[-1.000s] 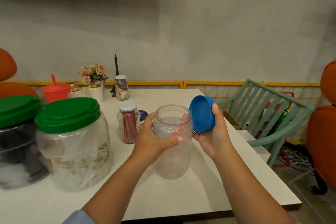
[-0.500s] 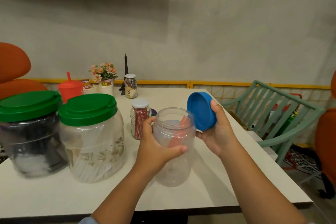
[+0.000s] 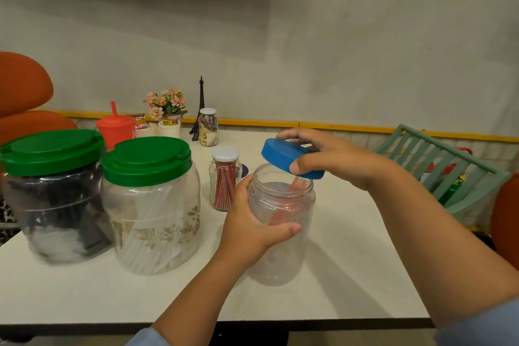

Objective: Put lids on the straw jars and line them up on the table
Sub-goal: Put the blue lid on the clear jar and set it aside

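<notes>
The left hand (image 3: 252, 222) was wrapped round the upper body of the clear jar (image 3: 283, 258), thumb across the front, holding it upright on the table (image 3: 351, 275) near the front edge. A few reddish straws (image 3: 283, 211) leaned inside it, their tops close to the mouth. The right hand (image 3: 334, 157) gripped the blue lid (image 3: 280, 154) by its rim, thumb on the near edge and fingers over the far edge. The lid hung tilted over the open mouth, its right side lower and its left side raised; whether it touched the jar's rim could not be told.

The step in hand seemed to be capping this jar. To do it well, the lid likely needed levelling first, then centring over the mouth before coming down, since a tilted lid would probably catch on one side or cross the thread. The straw tops looked high enough to get trapped, so a nudge inward might have been wise. The left hand's hold just below the neck seemed right for resisting the twist.

To the left stood a big jar (image 3: 151, 219) with a green lid and a second big jar (image 3: 53, 205) beside it, both capped. A small glass jar (image 3: 224, 191) of red straws with a white cap stood just beyond the clear jar. Lining them up looked not yet done
</notes>
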The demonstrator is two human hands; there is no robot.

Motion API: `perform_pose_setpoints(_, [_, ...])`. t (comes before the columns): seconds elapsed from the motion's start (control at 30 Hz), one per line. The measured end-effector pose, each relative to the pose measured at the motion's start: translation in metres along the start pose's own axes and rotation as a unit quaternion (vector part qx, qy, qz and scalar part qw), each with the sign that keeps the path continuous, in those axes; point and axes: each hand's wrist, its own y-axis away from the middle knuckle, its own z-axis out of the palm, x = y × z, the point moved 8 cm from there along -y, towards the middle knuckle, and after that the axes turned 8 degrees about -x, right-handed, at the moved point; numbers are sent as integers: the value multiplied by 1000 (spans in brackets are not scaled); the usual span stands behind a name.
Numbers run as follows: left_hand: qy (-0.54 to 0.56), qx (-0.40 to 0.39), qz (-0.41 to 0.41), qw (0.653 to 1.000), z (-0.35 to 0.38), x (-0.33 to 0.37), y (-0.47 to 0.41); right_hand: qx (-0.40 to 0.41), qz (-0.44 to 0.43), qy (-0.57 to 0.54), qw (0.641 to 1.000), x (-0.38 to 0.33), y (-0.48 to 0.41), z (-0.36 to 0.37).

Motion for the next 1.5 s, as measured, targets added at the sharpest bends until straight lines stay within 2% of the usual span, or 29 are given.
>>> perform_pose_setpoints(0.13, [6, 0, 7, 1000, -1, 0, 0, -44, 42, 54, 997, 1, -4, 12])
perform_pose_setpoints(0.33, [-5, -6, 7, 1000, -1, -1, -1, -88, 47, 129, 987, 0, -7, 25])
perform_pose_setpoints(0.5, [-9, -9, 11, 1000, -1, -1, -1, -101, 45, 154, 982, 0, -7, 28])
perform_pose_setpoints(1.0, [-11, -20, -1, 1000, 0, -3, -1, -214, 59, 182, 958, -8, -5, 44])
perform_pose_setpoints(1.17, [-10, -21, -3, 1000, 0, -3, -1, -186, 83, 215, 955, -6, -5, 39])
perform_pose_setpoints(1.37, [-2, -21, 5, 1000, 0, -2, 0, -96, 119, 196, 969, -4, 10, 15])
perform_pose_setpoints(1.5, [-8, -21, -3, 1000, 0, -3, -1, -20, 130, 222, 966, -4, 24, -7])
